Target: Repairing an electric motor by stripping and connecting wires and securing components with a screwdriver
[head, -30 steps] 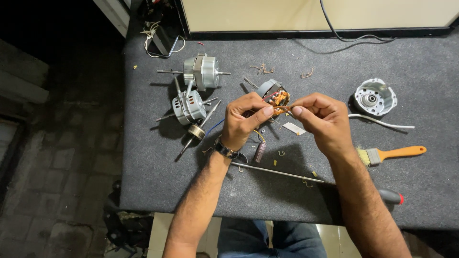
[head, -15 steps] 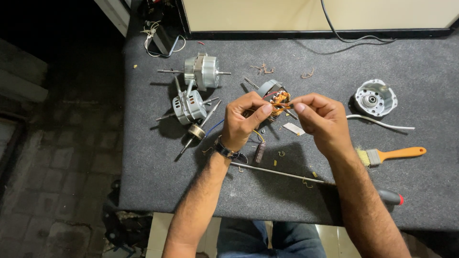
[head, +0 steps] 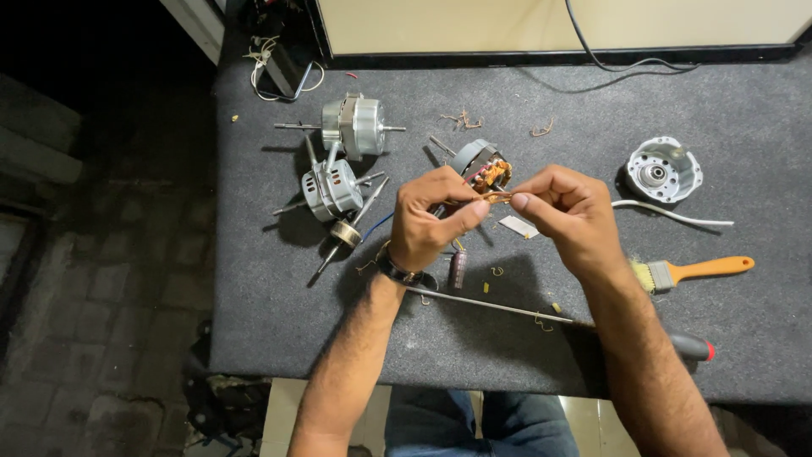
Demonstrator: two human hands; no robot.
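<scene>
The left hand [head: 436,220] and right hand [head: 562,211] pinched one thin copper wire [head: 493,196] between them, its long axis running left to right above the grey felt table [head: 761,110]. Just behind sat one copper-wound stator [head: 482,167]. Two grey metal motors [head: 342,156] lay left; one round silver end cap [head: 664,171] and one orange-handled paintbrush [head: 694,271] lay right.

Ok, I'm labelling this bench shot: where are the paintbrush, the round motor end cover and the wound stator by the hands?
paintbrush [head: 706,269]: head view, on its orange handle.
round motor end cover [head: 664,172]: head view, on the metal face beside its centre hole.
wound stator [head: 484,167]: head view, on the copper-coloured windings just above the hands.
</scene>
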